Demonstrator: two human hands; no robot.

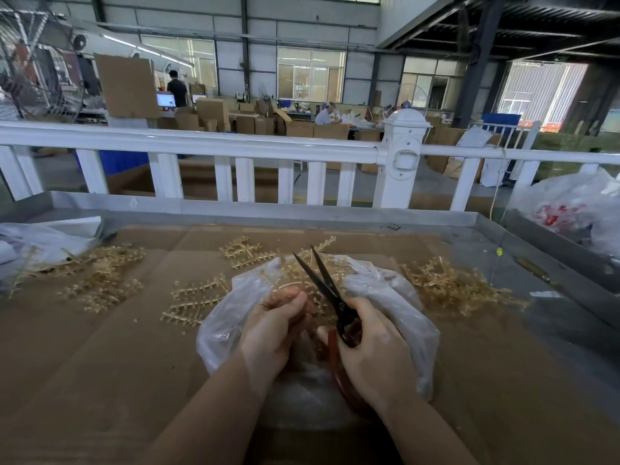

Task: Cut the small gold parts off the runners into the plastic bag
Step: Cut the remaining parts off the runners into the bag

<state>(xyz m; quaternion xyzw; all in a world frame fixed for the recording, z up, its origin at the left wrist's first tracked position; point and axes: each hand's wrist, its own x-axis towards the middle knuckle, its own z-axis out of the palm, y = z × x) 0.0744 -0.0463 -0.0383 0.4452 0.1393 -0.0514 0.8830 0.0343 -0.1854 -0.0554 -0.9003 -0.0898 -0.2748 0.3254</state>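
No writing or brand mark can be read anywhere on your bench; the red patches on the bagged goods [567,213] far to the right of your scissor hand are too blurred to make out. Your right hand [372,350] has its fingers curled through the red handles of the scissors [327,283], whose black blades stand slightly apart and point away from you over the open mouth of the plastic bag [396,297]. Your left hand [275,330], just beside the blades, pinches a gold runner [285,280] between thumb and fingers, holding it above the bag. Cut pieces inside the bag are hard to tell through the film. Further runners lie loose: a flat one [194,300] just left of your left hand, a heap [97,276] well out to the left, a heap [449,283] right of the bag, another [245,251] beyond the blade tips. Bare cardboard [100,380] spreads toward you on both sides of your wrists. The table's raised metal rim [268,209] closes the far edge, with a white fence [201,142] behind it.
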